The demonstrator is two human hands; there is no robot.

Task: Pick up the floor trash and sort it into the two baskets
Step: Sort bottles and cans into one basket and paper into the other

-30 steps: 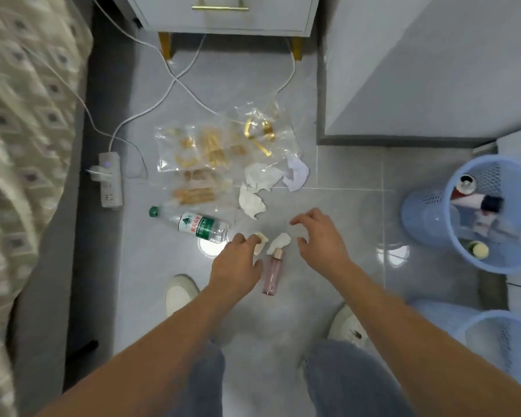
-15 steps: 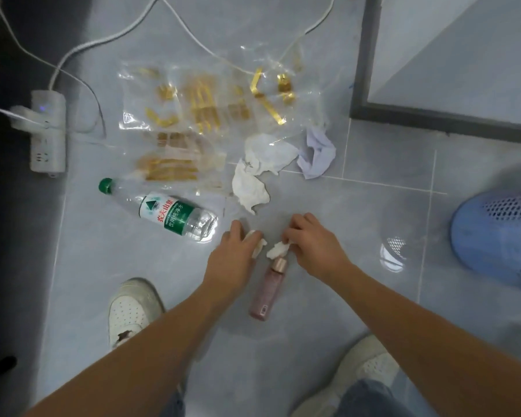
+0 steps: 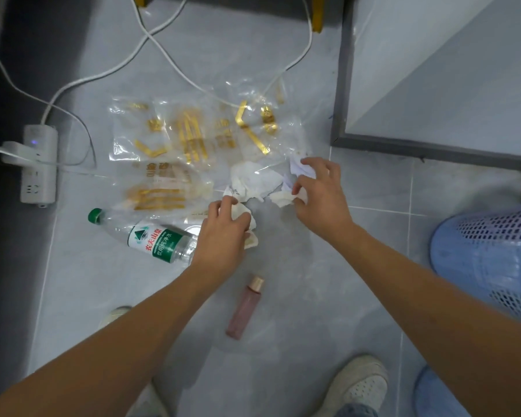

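On the grey tiled floor, both bare hands are working among the scattered trash. The left hand is lying palm down beside the clear plastic water bottle with a green cap and green label, its fingers curled around a crumpled cream-white tissue wad that is showing at the thumb side. The right hand is sitting just across from it, its thumb and forefinger pinching a small cream tissue scrap while its upper fingers are closing on a crumpled pale lilac paper. Between the two hands a larger crumpled white tissue is lying on the tiles, touching the edge of the clear plastic bags printed with gold bars and lettering, which are spreading flat toward the far wall. A slim pink cosmetic bottle with a rose-gold cap is lying on its side near the person, well apart from either hand. At the right edge a light blue perforated plastic basket is standing, and the rim of a second blue basket is peeking in at the lower right corner. A white power strip with white cables is resting at the left, and two pale shoes are showing at the bottom.
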